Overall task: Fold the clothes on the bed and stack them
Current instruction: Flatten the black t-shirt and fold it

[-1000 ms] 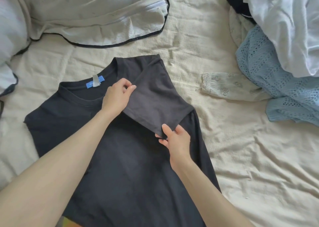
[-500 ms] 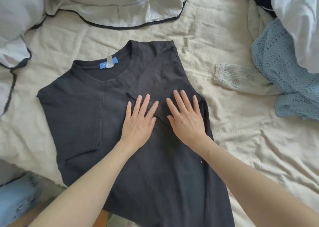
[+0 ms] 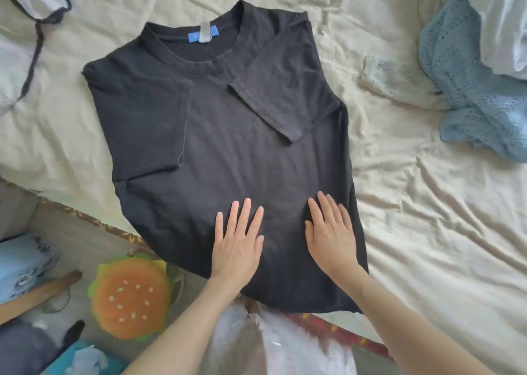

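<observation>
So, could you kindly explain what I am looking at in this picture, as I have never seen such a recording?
There is no machine here: a person wears a camera on the head, looking down at their own two hands. The left hand and right hand lie flat, fingers straight, on the lower part of a black T-shirt spread on a cream bed sheet, both sleeves folded inward. Neither hand has a grip on anything. A blue knit garment waits at the right, and a burger-shaped cushion sits beside the bed.

A cream bed (image 3: 427, 232) is seen, on which a black shirt (image 3: 222, 152), a blue knit (image 3: 467, 95) and a lace piece (image 3: 390, 80) are laid.
</observation>
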The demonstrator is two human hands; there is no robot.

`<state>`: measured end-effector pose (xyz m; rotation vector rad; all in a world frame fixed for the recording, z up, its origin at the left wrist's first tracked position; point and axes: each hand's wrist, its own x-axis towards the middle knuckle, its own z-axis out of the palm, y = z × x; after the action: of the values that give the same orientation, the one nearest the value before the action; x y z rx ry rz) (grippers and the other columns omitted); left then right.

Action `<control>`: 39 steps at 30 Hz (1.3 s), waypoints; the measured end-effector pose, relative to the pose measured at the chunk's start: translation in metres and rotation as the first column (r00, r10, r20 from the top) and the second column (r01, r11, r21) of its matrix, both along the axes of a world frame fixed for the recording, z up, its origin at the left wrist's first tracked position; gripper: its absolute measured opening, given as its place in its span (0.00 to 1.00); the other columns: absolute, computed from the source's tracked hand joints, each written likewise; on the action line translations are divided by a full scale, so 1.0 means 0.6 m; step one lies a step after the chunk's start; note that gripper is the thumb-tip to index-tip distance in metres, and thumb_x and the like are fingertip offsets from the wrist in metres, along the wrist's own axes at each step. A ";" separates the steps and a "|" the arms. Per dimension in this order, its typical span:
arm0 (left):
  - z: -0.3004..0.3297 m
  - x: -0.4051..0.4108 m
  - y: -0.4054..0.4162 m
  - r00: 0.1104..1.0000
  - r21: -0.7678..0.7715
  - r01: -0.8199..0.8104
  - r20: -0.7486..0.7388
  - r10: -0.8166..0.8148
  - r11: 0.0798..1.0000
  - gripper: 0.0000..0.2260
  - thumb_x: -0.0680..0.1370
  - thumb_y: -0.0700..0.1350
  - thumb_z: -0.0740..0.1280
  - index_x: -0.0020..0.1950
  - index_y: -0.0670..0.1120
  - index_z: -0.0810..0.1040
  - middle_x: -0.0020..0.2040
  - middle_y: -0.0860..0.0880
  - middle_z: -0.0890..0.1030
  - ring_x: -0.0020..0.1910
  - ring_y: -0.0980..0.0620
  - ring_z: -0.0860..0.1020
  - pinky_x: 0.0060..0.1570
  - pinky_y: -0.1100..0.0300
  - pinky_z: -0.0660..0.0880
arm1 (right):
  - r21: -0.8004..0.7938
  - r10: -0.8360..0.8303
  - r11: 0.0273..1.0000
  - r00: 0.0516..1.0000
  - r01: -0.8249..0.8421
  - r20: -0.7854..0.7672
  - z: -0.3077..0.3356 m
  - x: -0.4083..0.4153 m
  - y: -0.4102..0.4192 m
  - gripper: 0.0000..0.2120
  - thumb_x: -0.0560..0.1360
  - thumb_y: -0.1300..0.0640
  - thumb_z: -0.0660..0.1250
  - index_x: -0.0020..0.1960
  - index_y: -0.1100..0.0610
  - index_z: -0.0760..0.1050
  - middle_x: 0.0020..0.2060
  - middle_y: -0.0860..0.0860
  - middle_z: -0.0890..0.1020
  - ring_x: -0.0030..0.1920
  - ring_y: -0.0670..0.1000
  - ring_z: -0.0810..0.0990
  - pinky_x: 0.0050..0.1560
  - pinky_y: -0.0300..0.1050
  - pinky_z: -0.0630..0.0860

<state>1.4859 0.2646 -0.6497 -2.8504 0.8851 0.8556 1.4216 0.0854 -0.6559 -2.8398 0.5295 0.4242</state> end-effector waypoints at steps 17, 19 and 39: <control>0.018 -0.142 0.026 0.990 0.026 0.042 -0.135 -0.038 0.999 0.26 0.82 0.48 0.53 0.78 0.48 0.47 0.79 0.47 0.41 0.77 0.44 0.41 0.73 0.46 0.50 | 0.099 -0.400 0.886 0.855 0.452 -0.330 0.075 -0.200 -0.107 0.26 0.77 0.38 0.57 0.35 0.60 0.74 0.42 0.57 0.79 0.46 0.57 0.76 0.41 0.46 0.71; 0.022 -0.169 0.011 0.986 0.011 0.022 -0.163 -0.020 1.000 0.25 0.82 0.48 0.54 0.78 0.48 0.49 0.79 0.47 0.42 0.77 0.44 0.41 0.73 0.46 0.49 | 0.246 -0.604 0.694 0.733 0.677 -0.314 0.073 -0.197 -0.096 0.28 0.76 0.39 0.59 0.28 0.60 0.66 0.27 0.55 0.75 0.31 0.55 0.73 0.31 0.45 0.67; 0.028 -0.321 -0.187 0.971 -0.396 -0.190 -0.208 0.114 0.898 0.19 0.78 0.52 0.66 0.67 0.48 0.72 0.62 0.52 0.73 0.61 0.52 0.70 0.58 0.59 0.66 | 0.483 -0.308 0.837 0.951 0.256 0.031 0.037 -0.360 -0.096 0.16 0.74 0.61 0.70 0.59 0.63 0.73 0.51 0.55 0.74 0.49 0.52 0.74 0.47 0.42 0.72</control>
<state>1.2936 0.1521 -0.6331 -3.2874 0.9746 1.0734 1.2055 0.0276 -0.6336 -2.2525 0.7012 0.2918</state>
